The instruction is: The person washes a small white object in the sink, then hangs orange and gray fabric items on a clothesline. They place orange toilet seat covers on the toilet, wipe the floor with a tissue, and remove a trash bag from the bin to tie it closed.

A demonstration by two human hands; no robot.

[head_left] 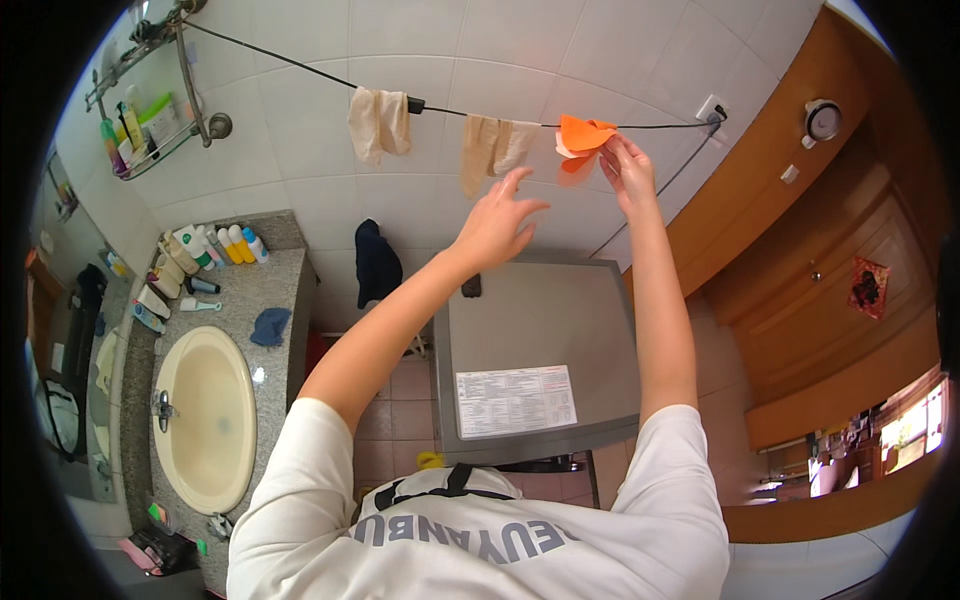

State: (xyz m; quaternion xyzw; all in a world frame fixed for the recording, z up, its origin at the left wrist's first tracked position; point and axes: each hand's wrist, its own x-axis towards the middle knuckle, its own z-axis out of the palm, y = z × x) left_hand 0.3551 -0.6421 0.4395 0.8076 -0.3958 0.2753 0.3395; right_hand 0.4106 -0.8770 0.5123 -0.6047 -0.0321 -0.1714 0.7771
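A dark cord [300,66] stretches across the tiled wall above me. Draped over its right part is a thin orange and pale pink cloth [583,132], its edge pinched in the fingers of my right hand [630,174]. My left hand [496,220] is raised below the line, fingers apart and holding nothing. Just above it hang beige cloth pieces [492,145], perhaps socks; I cannot tell for sure. Farther left a cream cloth [380,126] hangs beside a small black clip [416,105] on the cord.
Beneath my arms stands a grey-topped appliance [535,320] bearing a printed sheet [515,401]. At left, a granite counter [285,300] holds a cream basin [205,420], several bottles [215,245] and a blue cloth [270,326]. A dark cloth [377,262] hangs on the wall; a wooden door [830,280] is at right.
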